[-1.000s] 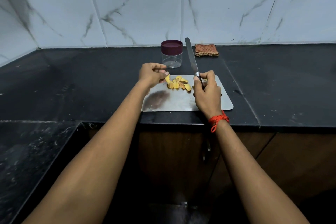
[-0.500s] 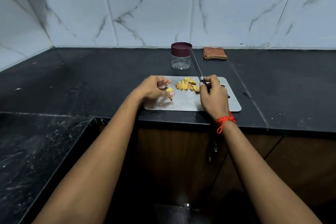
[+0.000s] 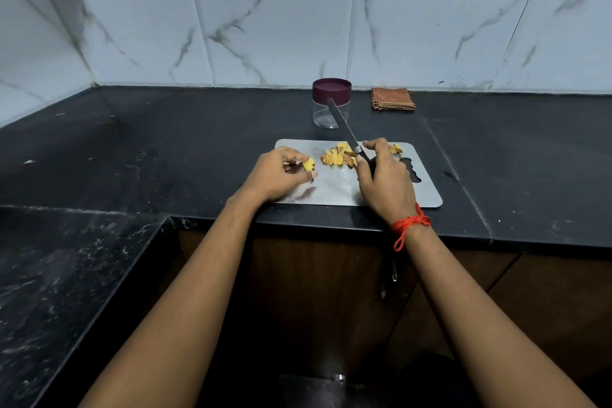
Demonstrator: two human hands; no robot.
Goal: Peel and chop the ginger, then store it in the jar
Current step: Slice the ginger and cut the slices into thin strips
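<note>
A steel cutting board (image 3: 334, 191) lies on the black counter. My left hand (image 3: 276, 174) pinches a small yellow ginger piece (image 3: 309, 164) over the board's left part. A pile of ginger slices and peels (image 3: 339, 156) lies at the board's far middle, with another ginger bit (image 3: 395, 148) at the far right. My right hand (image 3: 384, 181) grips the handle of a knife (image 3: 344, 129), whose blade points away toward the jar. The clear jar (image 3: 329, 104) with a maroon lid stands closed behind the board.
A folded brown checked cloth (image 3: 392, 99) lies by the tiled wall, right of the jar. The black counter (image 3: 165, 143) extends left and right and turns toward me at the left. Wooden cabinet doors sit below the counter edge.
My left hand took one ginger piece from the pile and drew it left and toward me on the board. The knife blade tilted lower in my right hand.
</note>
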